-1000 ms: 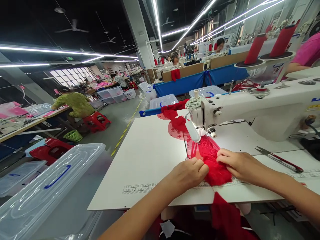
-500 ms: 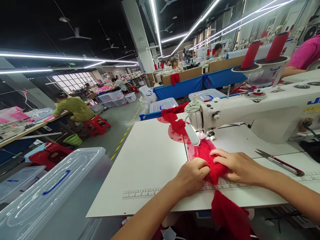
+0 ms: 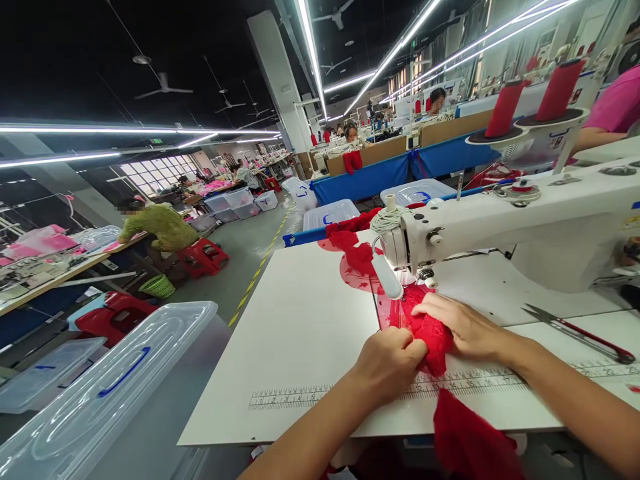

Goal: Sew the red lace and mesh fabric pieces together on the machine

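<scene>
Red lace fabric [image 3: 434, 343] lies bunched under the needle area of a white sewing machine [image 3: 465, 223]. My left hand [image 3: 393, 363] is closed, pinching the fabric's near left side between thumb and fingers. On its right side, my right hand [image 3: 463, 327] has its fingers together and bent over the cloth, gripping it; the thumb is mostly hidden. The needle and presser foot are largely hidden behind a small white lamp [image 3: 387, 275]. More red fabric [image 3: 360, 257] trails away behind the machine head, and a red piece [image 3: 465, 433] hangs below the front table edge.
Thread snips [image 3: 580, 333] lie right of my right hand. A printed ruler [image 3: 290, 398] runs along the front of the white table [image 3: 295, 320]. Red thread cones [image 3: 505, 110] stand behind the machine. A lidded plastic bin [image 3: 120, 373] stands left; a person in green [image 3: 165, 227] sits farther off.
My right hand's fingers have drawn together and shifted left over the fabric. My left hand still pinches it. The whole view has shifted slightly.
</scene>
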`<act>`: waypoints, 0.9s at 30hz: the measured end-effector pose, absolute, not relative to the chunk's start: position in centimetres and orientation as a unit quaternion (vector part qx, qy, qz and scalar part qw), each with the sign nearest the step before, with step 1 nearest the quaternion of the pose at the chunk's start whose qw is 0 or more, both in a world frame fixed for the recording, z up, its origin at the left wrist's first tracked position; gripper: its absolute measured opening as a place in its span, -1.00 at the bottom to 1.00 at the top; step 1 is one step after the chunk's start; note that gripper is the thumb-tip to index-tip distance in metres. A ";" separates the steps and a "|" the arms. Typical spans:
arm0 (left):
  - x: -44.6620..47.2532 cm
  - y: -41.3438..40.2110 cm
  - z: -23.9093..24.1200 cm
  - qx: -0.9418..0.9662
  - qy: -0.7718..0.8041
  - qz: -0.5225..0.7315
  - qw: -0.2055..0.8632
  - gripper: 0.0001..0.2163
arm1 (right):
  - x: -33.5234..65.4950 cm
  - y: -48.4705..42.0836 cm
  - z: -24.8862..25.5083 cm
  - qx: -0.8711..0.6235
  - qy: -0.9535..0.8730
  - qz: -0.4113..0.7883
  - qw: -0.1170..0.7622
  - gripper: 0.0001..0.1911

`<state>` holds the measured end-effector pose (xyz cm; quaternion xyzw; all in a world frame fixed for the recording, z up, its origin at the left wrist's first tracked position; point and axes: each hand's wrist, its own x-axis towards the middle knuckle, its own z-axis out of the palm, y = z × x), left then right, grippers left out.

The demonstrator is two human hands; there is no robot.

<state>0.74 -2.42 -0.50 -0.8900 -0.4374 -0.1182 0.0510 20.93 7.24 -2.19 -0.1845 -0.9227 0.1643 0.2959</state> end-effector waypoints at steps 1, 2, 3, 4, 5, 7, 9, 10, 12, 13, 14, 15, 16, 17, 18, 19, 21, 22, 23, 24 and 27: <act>0.8 -2.3 -0.5 -0.888 -0.441 -0.123 0.039 -0.86 | 20.9 7.1 -2.3 -0.194 -0.919 0.171 0.297 -0.72; 0.9 -2.1 -0.4 -0.885 -0.447 -0.130 0.027 -0.86 | 20.8 7.0 -2.3 -0.205 -0.915 0.180 0.297 -0.75; 0.9 -1.9 -0.3 -0.877 -0.459 -0.140 0.013 -0.87 | 20.7 7.0 -2.4 -0.214 -0.911 0.190 0.298 -0.76; 0.9 -1.6 -0.1 -0.867 -0.475 -0.153 -0.003 -0.85 | 20.6 7.0 -2.4 -0.221 -0.906 0.202 0.301 -0.75; 0.8 -1.2 0.1 -0.854 -0.492 -0.167 -0.023 -0.83 | 20.5 7.0 -2.5 -0.227 -0.900 0.215 0.305 -0.75; 0.3 -0.1 0.6 -0.832 -0.514 -0.194 -0.078 -0.80 | 20.3 7.3 -2.6 -0.238 -0.884 0.244 0.319 -0.77; -0.3 1.0 1.2 -0.815 -0.514 -0.216 -0.157 -0.85 | 20.2 7.5 -2.8 -0.253 -0.864 0.274 0.339 -0.80; -0.6 1.5 1.5 -0.805 -0.511 -0.227 -0.201 -0.86 | 20.1 7.6 -2.9 -0.261 -0.853 0.288 0.349 -0.82; -1.0 2.2 1.9 -0.775 -0.507 -0.241 -0.292 -0.83 | 19.9 7.7 -3.1 -0.274 -0.832 0.309 0.371 -0.85; -1.0 2.4 2.0 -0.757 -0.506 -0.247 -0.332 -0.79 | 19.8 7.7 -3.1 -0.278 -0.823 0.313 0.384 -0.87; -1.0 2.5 2.1 -0.739 -0.507 -0.254 -0.364 -0.75 | 19.7 7.7 -3.2 -0.282 -0.815 0.314 0.398 -0.90; -1.0 2.5 2.1 -0.723 -0.508 -0.262 -0.389 -0.72 | 19.7 7.7 -3.2 -0.284 -0.808 0.311 0.412 -0.92; -0.9 2.5 2.0 -0.708 -0.510 -0.272 -0.406 -0.69 | 19.6 7.7 -3.2 -0.288 -0.801 0.306 0.426 -0.90; -0.8 2.5 2.0 -0.696 -0.512 -0.282 -0.418 -0.67 | 19.5 7.7 -3.2 -0.295 -0.793 0.300 0.440 -0.86; -0.8 2.5 1.9 -0.685 -0.514 -0.291 -0.427 -0.67 | 19.5 7.8 -3.2 -0.305 -0.784 0.293 0.454 -0.84; -0.7 2.5 1.8 -0.677 -0.514 -0.298 -0.434 -0.67 | 19.5 7.9 -3.2 -0.321 -0.773 0.284 0.468 -0.84; -0.7 2.7 1.6 -0.666 -0.512 -0.301 -0.450 -0.69 | 19.8 8.0 -3.1 -0.364 -0.740 0.268 0.498 -0.90; -0.8 2.9 1.6 -0.663 -0.511 -0.299 -0.458 -0.72 | 20.0 8.1 -3.1 -0.387 -0.722 0.262 0.511 -0.91; -0.9 3.0 1.7 -0.661 -0.511 -0.293 -0.465 -0.74 | 20.2 8.2 -3.0 -0.406 -0.706 0.261 0.518 -0.90; -1.0 3.2 1.8 -0.660 -0.511 -0.286 -0.471 -0.76 | 20.4 8.2 -3.0 -0.418 -0.696 0.268 0.518 -0.88; -1.3 3.7 2.4 -0.661 -0.506 -0.261 -0.489 -0.69 | 21.0 8.1 -2.7 -0.408 -0.713 0.316 0.474 -0.86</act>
